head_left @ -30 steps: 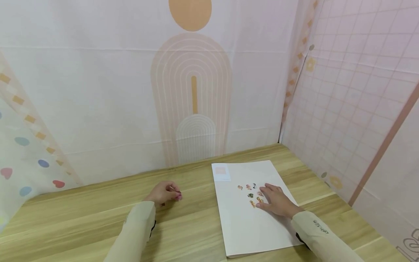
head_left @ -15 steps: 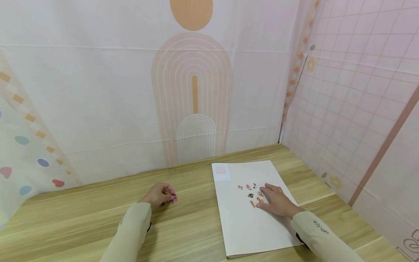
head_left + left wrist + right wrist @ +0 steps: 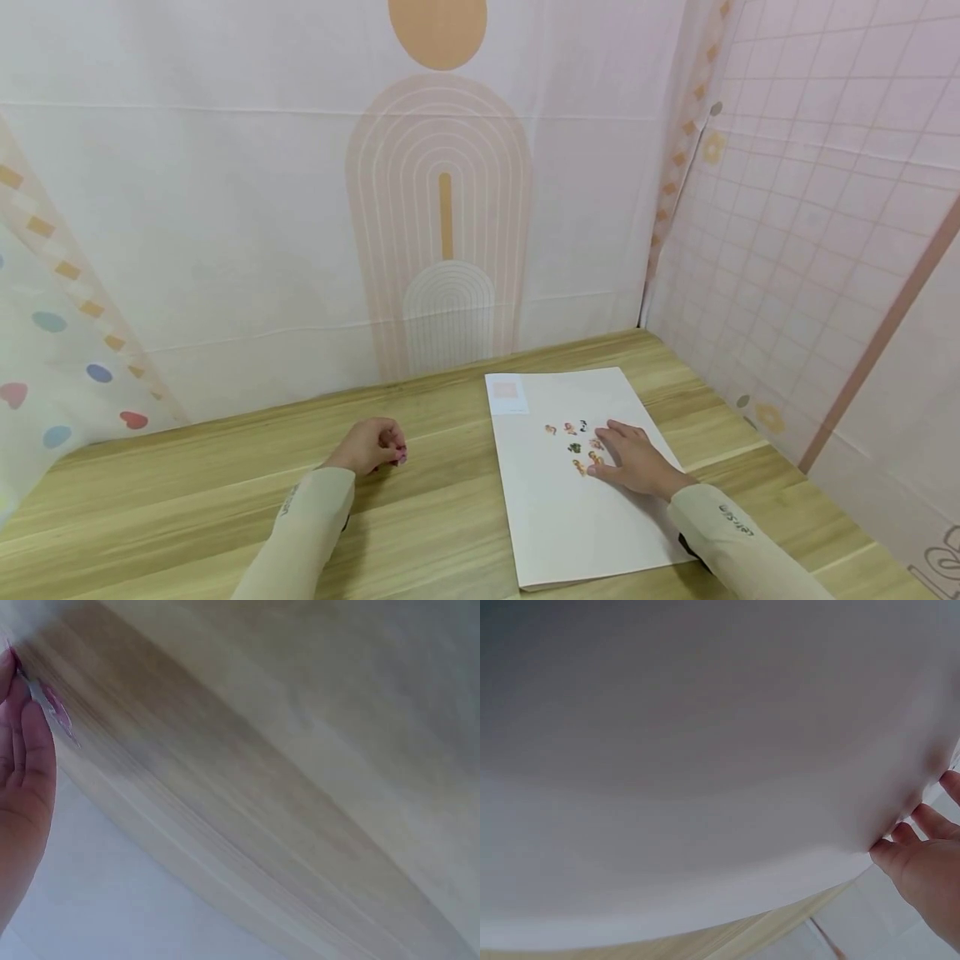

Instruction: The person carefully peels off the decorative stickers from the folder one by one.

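Over the wooden table, left of the white sheet, my left hand (image 3: 366,446) pinches a small pink sticker (image 3: 402,457) between thumb and fingers. In the left wrist view the pink sticker (image 3: 57,709) has a thin, clear-looking edge and sticks out past the fingertips. My right hand (image 3: 633,461) rests on the white paper (image 3: 577,533) with fingers spread and fairly straight. Beside its thumb and fingertips lies a group of small colourful figure stickers (image 3: 574,448), in orange, pink, green and black. The right wrist view shows the fingertips touching the white surface.
A small label with a pink square (image 3: 506,392) marks the paper's far left corner. The wood-grain table (image 3: 442,517) extends to the left and in front. Printed cloth walls (image 3: 247,233) stand behind the table and along its right side.
My left hand has shifted slightly left and towards me, then back a little, keeping the pink sticker pinched and turning it somewhat. My right hand stays in place on the paper.
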Demonstrator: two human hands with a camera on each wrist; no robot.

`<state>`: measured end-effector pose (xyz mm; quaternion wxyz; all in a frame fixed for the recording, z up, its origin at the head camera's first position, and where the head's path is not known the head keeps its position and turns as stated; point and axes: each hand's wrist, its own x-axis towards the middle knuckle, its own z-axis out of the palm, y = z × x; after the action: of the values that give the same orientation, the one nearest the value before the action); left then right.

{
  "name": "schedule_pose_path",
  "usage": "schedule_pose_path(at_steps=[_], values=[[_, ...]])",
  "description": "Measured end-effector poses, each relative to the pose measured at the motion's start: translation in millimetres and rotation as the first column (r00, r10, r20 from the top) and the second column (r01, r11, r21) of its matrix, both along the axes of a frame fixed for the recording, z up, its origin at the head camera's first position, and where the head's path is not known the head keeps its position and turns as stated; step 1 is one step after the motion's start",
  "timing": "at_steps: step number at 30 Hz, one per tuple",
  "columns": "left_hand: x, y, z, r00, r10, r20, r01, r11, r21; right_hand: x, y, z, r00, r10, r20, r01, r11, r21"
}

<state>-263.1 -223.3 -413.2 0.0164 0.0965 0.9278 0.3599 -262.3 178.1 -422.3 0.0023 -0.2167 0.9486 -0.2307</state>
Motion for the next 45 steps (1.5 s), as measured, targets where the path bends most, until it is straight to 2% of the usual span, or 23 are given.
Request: schedule_pose_path(at_steps=[5, 9, 16, 26, 37, 45], values=[[-1.1, 4, 0.6, 0.999, 0.031, -0.032, -0.033, 0.999, -0.033, 0.0, 1, -0.9, 1.000, -0.003, -0.004, 0.003, 1.000, 0.002], [0.2, 7, 1.9, 0.999, 0.050, -0.003, -0.050, 0.998, -0.042, -0.4, 3, -2.6, 1.000, 0.004, -0.013, -0.004, 1.000, -0.005], [1.6, 8, 3.8, 0.999, 0.037, 0.026, -0.034, 0.994, -0.101, -1.8, 4, -5.0, 1.000, 0.007, -0.017, -0.008, 1.000, -0.005], [3.8, 11, 6.5, 0.998, 0.037, 0.046, -0.035, 0.998, -0.060, -3.7, 5, -5.8, 1.000, -0.001, -0.024, 0.001, 1.000, 0.007], [6.9, 14, 9.1, 0.997, 0.077, 0.026, -0.073, 0.987, -0.140, -2.0, 3, -3.4, 1.000, -0.004, -0.017, 0.004, 1.000, 0.010], [4.2, 15, 13.7, 0.997, 0.063, 0.053, -0.050, 0.976, -0.214, -2.0, 2, -1.8, 1.000, -0.001, -0.004, 0.001, 1.000, 0.002]])
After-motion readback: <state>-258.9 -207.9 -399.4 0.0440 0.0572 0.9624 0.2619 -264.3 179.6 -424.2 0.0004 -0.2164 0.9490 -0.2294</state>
